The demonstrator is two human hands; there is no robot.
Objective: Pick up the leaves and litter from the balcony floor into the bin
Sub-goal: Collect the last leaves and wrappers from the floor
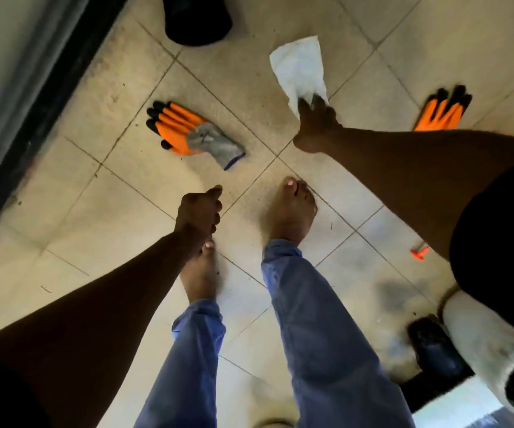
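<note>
**Right hand pinches white paper litter off the tiled floor**

The beige tiled balcony floor (120, 211), streaked with dirt along its grout lines, fills the view from above. A dark sliding-door frame (33, 125) runs along the left edge. The person stands barefoot in blue trousers (311, 335) near the middle. At the top edge sits a black rounded container (197, 23), possibly the bin; only its lower part shows.

The crumpled white sheet of paper (299, 66) lies on the floor right of that container, and the right hand (314, 125) reaches down with its fingertips closed on the sheet's near corner. The left hand (198, 213) hangs above the left foot, fingers loosely curled, holding nothing visible.

An orange and grey work glove with black fingertips (188, 134) lies flat on the floor left of the paper. A second orange glove (444, 109) lies far right, partly hidden behind the right forearm. A small orange plastic scrap (421, 253) lies on the floor lower right.
</note>
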